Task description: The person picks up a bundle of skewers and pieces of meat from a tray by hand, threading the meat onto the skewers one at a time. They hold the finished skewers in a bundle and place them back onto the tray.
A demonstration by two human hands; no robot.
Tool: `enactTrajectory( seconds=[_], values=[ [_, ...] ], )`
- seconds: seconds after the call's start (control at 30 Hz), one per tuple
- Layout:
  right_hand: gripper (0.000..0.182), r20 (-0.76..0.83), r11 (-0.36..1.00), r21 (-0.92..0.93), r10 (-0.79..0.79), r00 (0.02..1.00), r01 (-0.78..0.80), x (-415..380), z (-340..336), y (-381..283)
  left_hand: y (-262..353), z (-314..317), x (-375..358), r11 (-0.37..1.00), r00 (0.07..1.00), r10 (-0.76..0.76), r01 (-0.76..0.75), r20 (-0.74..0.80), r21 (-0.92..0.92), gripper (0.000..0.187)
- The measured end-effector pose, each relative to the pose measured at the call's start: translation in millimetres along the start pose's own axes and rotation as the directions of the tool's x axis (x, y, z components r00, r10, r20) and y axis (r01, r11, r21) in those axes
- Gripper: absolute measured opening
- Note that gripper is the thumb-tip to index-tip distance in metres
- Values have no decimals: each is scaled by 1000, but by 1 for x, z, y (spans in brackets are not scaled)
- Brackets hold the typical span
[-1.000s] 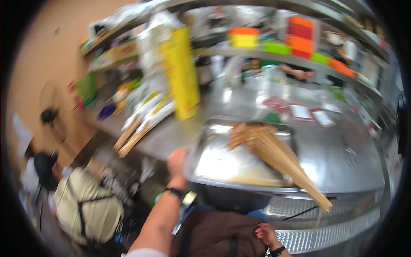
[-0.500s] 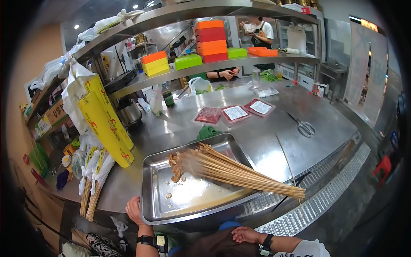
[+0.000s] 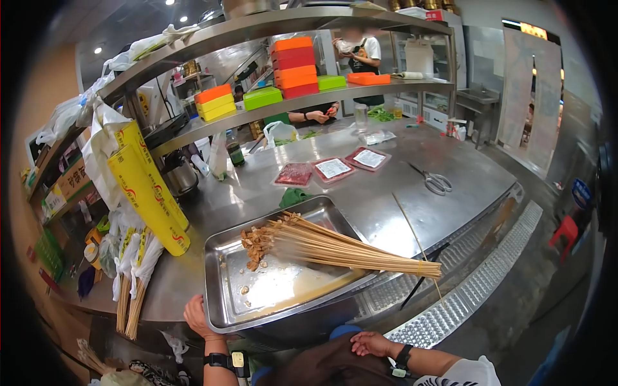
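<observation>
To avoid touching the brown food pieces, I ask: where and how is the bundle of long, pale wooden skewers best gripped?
Probably by its bare, narrow end, from the person's right, with the right hand closing around it. The bundle of skewers gathers tightly there and juts past the rectangular metal tray; the brown food pieces sit at the other, spread end.
</observation>
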State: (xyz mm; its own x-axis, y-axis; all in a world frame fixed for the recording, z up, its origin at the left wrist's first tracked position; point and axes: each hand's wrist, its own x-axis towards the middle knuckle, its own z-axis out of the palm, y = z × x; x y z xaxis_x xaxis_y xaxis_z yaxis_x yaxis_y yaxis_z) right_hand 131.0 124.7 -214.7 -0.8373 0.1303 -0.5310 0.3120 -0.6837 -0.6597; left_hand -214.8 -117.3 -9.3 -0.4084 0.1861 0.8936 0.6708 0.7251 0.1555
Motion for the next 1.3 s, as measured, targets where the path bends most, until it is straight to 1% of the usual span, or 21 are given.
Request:
enactTrajectory(
  seconds=[0.23, 0.3, 0.53, 0.67, 0.77, 0.83, 0.87, 0.93, 0.97, 1.03, 1.07, 1.13, 1.17, 1.2, 1.23, 1.27, 1.3],
  values=[
    [21, -22, 999, 28, -23, 999, 23, -7, -4, -2, -3, 1, -2, 1000, 1000, -21, 22, 16, -6, 12],
    [21, -26, 1000, 19, -24, 999, 25, -7, -3, -4, -3, 1, -2, 1000, 1000, -3, 3, 5, -12, 12],
    [21, -48, 1000, 19, -16, 999, 16, -9, -2, -6, -3, 1, -2, 1000, 1000, -10, 10, 22, 0, 13],
    [21, -35, 1000, 9, -19, 999, 19, -8, -2, -6, 0, -1, 0, 1000, 1000, -1, 1, 16, -22, 13],
    [21, 6, 999, 30, -21, 1000, 21, -8, -2, -8, 1, -1, 1, 1000, 1000, 4, -4, 3, -18, 13],
    [25, 90, 999, 50, 13, 996, -17, -8, -1, -10, 1, -1, 2, 1000, 1000, 5, -5, -4, -5, 13],
    [25, 92, 998, 45, 29, 995, -33, -9, 0, -10, 2, -1, 3, 1000, 1000, 12, -12, -5, -16, 13],
    [25, 92, 1000, 22, 13, 996, -15, -8, 3, -9, 3, -4, 4, 1000, 1000, 5, -5, 1, -13, 14],
    [25, 97, 999, 12, 30, 995, -31, -5, 3, -8, 3, -5, 5, 1000, 1000, 3, -3, 2, -23, 14],
    [25, 27, 997, -56, 64, 998, -62, 6, 3, -3, 4, -5, 7, 999, 1000, -8, 8, 4, -38, 13],
    [25, 32, 996, -65, 67, 997, -64, 14, 3, 2, 1, -2, 6, 999, 1000, -14, 14, -1, -31, 13],
    [27, 33, 982, -136, 139, 990, -133, 31, 4, 9, -6, 3, 1, 1000, 1000, -23, 23, 11, -17, 12],
    [28, 6, 959, -226, 176, 984, -170, 38, 12, 8, -5, 3, 3, 1000, 1000, -21, 21, 9, -13, 10],
    [28, 18, 949, -250, 204, 979, -193, 42, 23, 1, -6, 4, 2, 1000, 1000, -12, 12, 1, -8, 9],
    [28, 29, 936, -306, 194, 981, -176, 45, 39, -10, 0, -2, 12, 1000, 1000, 19, -20, -22, -23, 10],
    [29, 52, 913, -371, 202, 978, -169, 47, 57, -20, -5, -3, 15, 993, 998, 49, -46, 26, -107, 14],
    [29, -20, 926, -303, 228, 973, -223, 50, 76, -29, -10, 2, 14, 989, 997, 75, -74, 2, -127, 16]
  ],
)
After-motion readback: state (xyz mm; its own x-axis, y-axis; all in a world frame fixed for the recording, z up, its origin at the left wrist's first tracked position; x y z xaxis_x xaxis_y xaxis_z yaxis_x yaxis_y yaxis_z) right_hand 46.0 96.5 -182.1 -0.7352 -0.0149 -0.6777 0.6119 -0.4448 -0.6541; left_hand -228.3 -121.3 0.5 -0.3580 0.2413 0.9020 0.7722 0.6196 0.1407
